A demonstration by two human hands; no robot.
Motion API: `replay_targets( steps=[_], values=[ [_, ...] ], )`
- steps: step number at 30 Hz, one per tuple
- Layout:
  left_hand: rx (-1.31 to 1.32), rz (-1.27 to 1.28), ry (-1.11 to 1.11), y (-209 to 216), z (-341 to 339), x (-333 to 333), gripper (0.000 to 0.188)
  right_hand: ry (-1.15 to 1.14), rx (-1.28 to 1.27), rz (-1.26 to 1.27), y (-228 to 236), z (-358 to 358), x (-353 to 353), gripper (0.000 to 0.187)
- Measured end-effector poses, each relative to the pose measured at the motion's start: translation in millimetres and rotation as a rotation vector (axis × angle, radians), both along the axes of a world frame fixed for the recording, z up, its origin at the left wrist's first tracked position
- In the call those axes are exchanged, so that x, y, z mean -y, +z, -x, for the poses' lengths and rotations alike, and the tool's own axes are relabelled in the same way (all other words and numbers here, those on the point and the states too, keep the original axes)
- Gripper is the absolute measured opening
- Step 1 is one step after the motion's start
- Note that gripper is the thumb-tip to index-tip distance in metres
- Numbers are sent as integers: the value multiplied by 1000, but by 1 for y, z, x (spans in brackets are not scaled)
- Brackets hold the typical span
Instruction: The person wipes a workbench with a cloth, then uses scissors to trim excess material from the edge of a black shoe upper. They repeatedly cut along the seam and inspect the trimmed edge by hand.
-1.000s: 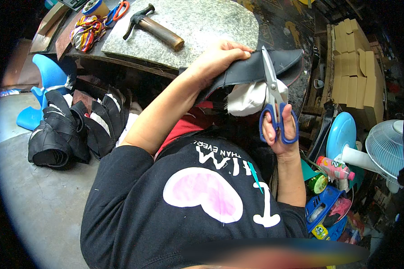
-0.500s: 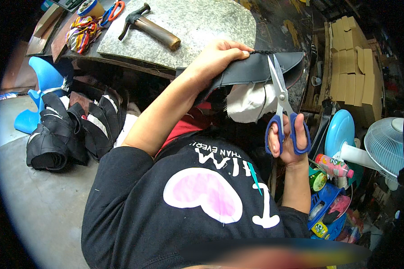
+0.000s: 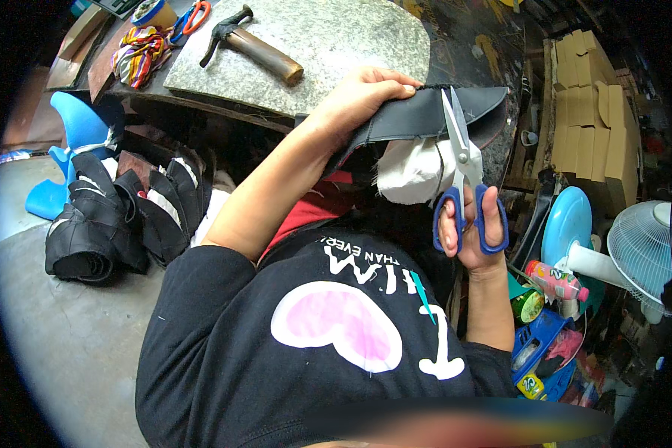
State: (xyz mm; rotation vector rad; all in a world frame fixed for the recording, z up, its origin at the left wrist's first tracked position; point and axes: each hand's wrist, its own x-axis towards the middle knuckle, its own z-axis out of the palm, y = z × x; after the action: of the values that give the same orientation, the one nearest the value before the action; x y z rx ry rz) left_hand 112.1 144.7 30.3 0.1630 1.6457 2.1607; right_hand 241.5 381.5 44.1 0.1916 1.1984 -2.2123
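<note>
Speckled slab (image 3: 343,45) ahead, lettered shirt (image 3: 299,369) below — left grip (image 3: 366,91) pinching black panel (image 3: 411,116), right grip (image 3: 470,245) holding scissors (image 3: 463,157).

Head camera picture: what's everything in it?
leather-like piece: one, black, upper centre
scissors: one, blue-handled, across that piece
frayed cloth: one, white, below it
hammer: one, brown-handled, on slab
stone slab: one, grey, on workbench
workbench: one, dark, top
striped cloth: one, multicoloured, upper left
tub: one, blue-rimmed, upper left
plastic object: one, blue, left
bundles: two, mostly black, left
cardboard boxes: several, tan, right
electric fan: one, mostly white, right
bottle: one, pink, right
basket: one, blue, lower right
shirt: one, black, on wearer
smaller clutter: uncountable, mixed, lower right
left grip: one, bare, on leather-like piece
right grip: one, bare, in scissors' handles
</note>
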Motion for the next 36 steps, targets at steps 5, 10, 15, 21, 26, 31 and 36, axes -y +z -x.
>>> replay_targets(
  steps=[5,10,15,21,26,31,36],
  values=[
    [20,-37,-10,3,-1,0,28,0,-16,-36,5,-4,0,68],
    [-19,-50,-6,-2,0,-1,29,-22,-32,-40,7,-1,5,67],
    [-58,10,1,-9,2,-1,29,-61,-44,-15,-1,12,16,62],
    [-33,-22,-9,-8,1,-2,28,-108,-35,24,1,17,17,62],
    [1,-52,-21,-4,-1,0,27,-16,-48,53,13,-5,3,68],
    [-33,-37,-6,-5,-1,-2,28,-35,9,34,19,-11,-1,67],
    [-56,-8,-32,-9,0,-2,30,-84,24,28,17,-3,8,66]
  ],
)
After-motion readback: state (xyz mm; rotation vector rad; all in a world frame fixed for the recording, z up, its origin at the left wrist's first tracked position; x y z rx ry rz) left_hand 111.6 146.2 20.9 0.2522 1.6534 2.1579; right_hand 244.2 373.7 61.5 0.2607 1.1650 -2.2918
